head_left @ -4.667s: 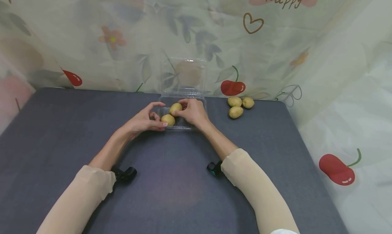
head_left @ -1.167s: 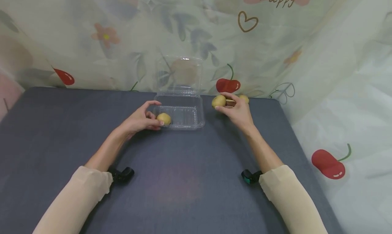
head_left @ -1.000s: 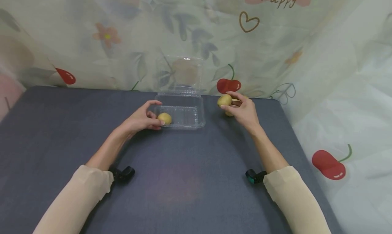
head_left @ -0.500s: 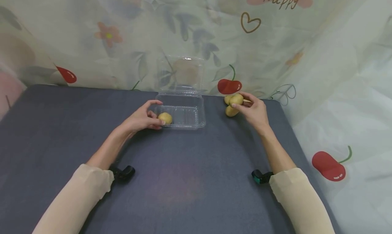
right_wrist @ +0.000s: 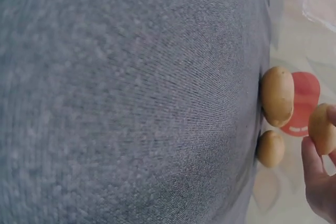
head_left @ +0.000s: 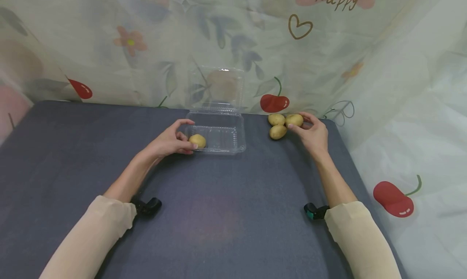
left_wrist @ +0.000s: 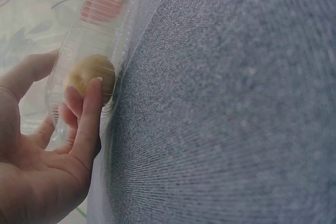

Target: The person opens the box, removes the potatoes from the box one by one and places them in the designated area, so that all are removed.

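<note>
In the head view, my left hand [head_left: 171,140] holds the left end of a clear plastic clamshell container [head_left: 222,151], whose lid [head_left: 215,88] stands raised at the back. One potato [head_left: 197,141] sits in its front left corner; the left wrist view shows that potato [left_wrist: 92,75] through the wall, beside my fingertips. Over at the right, my right hand [head_left: 313,135] pinches another potato [head_left: 294,121] between thumb and fingers. The right wrist view has this held potato [right_wrist: 322,128] raised off the cloth. Two loose potatoes lie just left of it: one behind [head_left: 276,119], one in front [head_left: 278,131].
A dark grey cloth [head_left: 211,214] covers the table. Its back edge meets a printed curtain [head_left: 153,68]. In the right wrist view, a smaller potato [right_wrist: 271,149] lies on the cloth near a larger one [right_wrist: 277,97].
My right hand has taken one of two potatoes out of the container and carried it right, to the loose potatoes. My left hand has kept its place at the container.
</note>
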A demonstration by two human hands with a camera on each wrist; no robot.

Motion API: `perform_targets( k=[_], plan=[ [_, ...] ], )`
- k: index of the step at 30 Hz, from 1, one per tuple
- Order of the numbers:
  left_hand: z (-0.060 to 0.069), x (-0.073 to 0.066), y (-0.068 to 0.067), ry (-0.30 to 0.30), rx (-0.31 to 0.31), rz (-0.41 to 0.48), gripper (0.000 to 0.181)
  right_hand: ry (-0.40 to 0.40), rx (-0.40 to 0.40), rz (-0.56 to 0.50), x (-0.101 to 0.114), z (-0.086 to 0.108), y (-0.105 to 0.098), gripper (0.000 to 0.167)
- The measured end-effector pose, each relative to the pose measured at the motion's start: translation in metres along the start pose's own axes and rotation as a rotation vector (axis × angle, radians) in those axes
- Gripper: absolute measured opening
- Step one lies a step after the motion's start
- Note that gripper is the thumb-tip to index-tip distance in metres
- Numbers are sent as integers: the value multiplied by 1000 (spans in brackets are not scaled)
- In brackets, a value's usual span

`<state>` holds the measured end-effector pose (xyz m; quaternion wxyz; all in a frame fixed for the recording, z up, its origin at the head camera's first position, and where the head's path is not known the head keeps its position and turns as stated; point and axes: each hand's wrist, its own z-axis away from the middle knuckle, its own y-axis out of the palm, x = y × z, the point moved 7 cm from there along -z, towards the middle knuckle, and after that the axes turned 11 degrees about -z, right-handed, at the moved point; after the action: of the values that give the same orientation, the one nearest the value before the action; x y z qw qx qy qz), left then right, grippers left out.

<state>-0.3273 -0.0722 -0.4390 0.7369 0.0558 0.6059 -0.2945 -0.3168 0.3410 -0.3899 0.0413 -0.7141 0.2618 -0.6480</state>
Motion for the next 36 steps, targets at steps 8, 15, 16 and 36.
perform_targets(
  k=[8, 15, 16, 36],
  plan=[
    [-1, 1, 0, -4, -2, 5, 83, 56, -35, 39, -12, -1, -6, 62],
    [-1, 2, -1, -14, -13, -2, 81, 79, -68, 70, -21, -1, -7, 62],
    [-1, 2, -1, -17, -15, -1, 81, 84, -73, 74, -22, -2, -7, 62],
    [-1, 2, -1, -15, -13, -5, 83, 147, -57, 278, -40, -6, -7, 62]
  ],
)
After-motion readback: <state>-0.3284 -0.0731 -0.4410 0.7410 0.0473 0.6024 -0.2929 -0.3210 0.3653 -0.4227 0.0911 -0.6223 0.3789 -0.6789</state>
